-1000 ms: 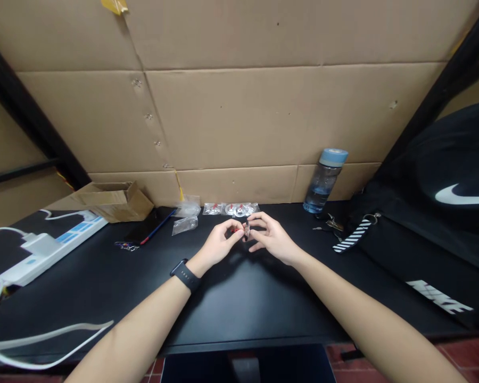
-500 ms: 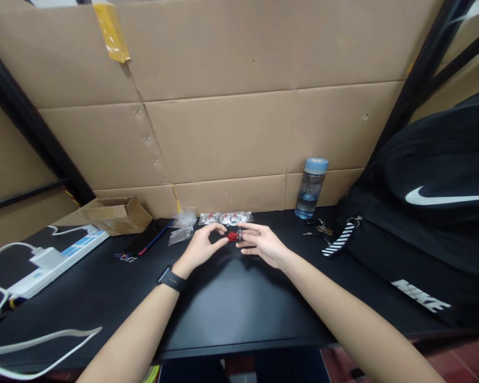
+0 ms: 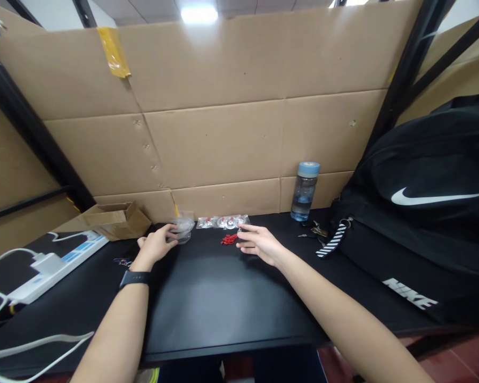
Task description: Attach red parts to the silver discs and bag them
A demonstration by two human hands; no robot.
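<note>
My left hand (image 3: 156, 248) is at the clear plastic bags (image 3: 184, 225) on the black tabletop. Its thumb and fingers are apart at the bags' near-left edge; no firm grip shows. My right hand (image 3: 261, 244) hovers right of centre with bent fingers. A small thin object shows at its fingertips, too small to name. Just left of those fingertips a bundle of red cord (image 3: 229, 239) lies on the table. Behind it, a row of small clear packets (image 3: 223, 222) with round pale pieces and red bits lies along the cardboard wall.
A water bottle (image 3: 305, 192) with a blue lid stands at the back right, keys (image 3: 318, 229) near it. A black backpack (image 3: 431, 239) fills the right side. At left are an open cardboard box (image 3: 117, 221) and a white power strip (image 3: 59, 268) with cables.
My left hand has moved left, away from the red cord to the plastic bags. The red cord, earlier between both hands, now lies on the table. My right hand has stayed nearly in place.
</note>
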